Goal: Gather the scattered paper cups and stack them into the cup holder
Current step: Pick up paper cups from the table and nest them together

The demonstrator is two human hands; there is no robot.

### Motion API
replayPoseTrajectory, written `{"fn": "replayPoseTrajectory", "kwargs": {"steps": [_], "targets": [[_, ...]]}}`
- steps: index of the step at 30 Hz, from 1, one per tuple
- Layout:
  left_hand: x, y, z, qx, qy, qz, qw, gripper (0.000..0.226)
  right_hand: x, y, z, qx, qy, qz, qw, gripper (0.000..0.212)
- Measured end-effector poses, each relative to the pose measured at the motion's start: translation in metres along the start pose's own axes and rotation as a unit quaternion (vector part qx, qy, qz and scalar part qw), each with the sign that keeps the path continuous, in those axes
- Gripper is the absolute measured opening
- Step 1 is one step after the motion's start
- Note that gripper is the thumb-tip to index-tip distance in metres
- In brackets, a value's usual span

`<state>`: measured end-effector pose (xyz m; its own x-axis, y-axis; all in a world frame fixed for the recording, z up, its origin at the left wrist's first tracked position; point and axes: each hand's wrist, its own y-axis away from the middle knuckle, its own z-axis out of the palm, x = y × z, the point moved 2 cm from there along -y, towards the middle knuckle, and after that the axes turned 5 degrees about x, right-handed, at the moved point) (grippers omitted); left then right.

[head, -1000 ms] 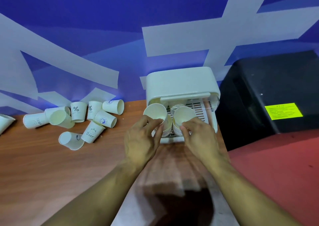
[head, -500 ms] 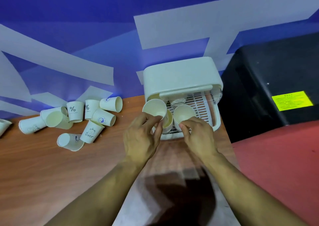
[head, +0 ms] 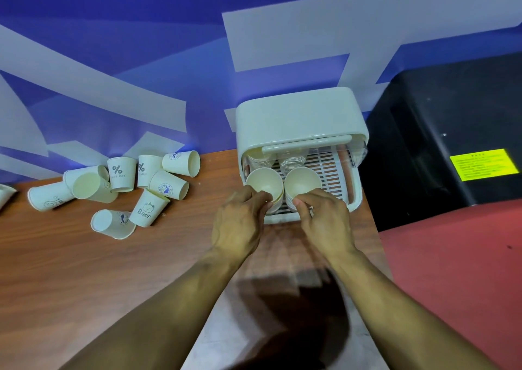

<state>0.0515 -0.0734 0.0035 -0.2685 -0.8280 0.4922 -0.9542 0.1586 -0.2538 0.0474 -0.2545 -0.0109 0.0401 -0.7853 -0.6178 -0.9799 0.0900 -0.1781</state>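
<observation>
Left hand point(head: 240, 220) pinches left cup point(head: 264, 183) rim, right hand point(head: 324, 220) pinches right cup point(head: 302, 181) rim inside cup holder point(head: 299, 115); risk: a skewed push may jam or tip the 2 stacks.

Cup holder point(head: 299, 115) front blocked by two cup stacks point(head: 302, 181); open table strip point(head: 214, 171) between holder and scattered cups point(head: 122, 174)

Left cup drops into the stack!
The cream paper cup point(head: 262, 183) pinched in the left hand point(head: 240, 222) rode high at the left edge of the white plastic cup holder point(head: 299, 115) a second ago. Now it has sunk into the stack beneath, level beside the second cream paper cup point(head: 302, 181) that the right hand point(head: 324, 220) pinches.
</observation>
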Motion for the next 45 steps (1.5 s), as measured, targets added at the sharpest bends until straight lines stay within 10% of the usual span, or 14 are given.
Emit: {"fn": "replayPoseTrajectory", "kwargs": {"steps": [18, 27, 33, 45], "targets": [[-0.003, -0.005, 0.003, -0.101, -0.028, -0.096, 0.990, 0.017, -0.005, 0.002, 0.004, -0.012, 0.018, 0.049, 0.999, 0.011], [-0.044, 0.039, -0.056, -0.002, 0.007, -0.129, 0.992, 0.049, -0.075, 0.035, -0.004, 0.085, -0.057, -0.014, 0.995, 0.034], [-0.120, 0.082, -0.094, 0.027, -0.031, -0.253, 0.966, 0.039, -0.140, 0.046, 0.041, 0.005, -0.081, -0.103, 0.991, 0.029], [-0.247, 0.091, -0.147, 0.109, -0.050, -0.403, 0.907, 0.036, -0.223, -0.001, 0.185, -0.239, -0.034, -0.024, 0.970, 0.032]]}}
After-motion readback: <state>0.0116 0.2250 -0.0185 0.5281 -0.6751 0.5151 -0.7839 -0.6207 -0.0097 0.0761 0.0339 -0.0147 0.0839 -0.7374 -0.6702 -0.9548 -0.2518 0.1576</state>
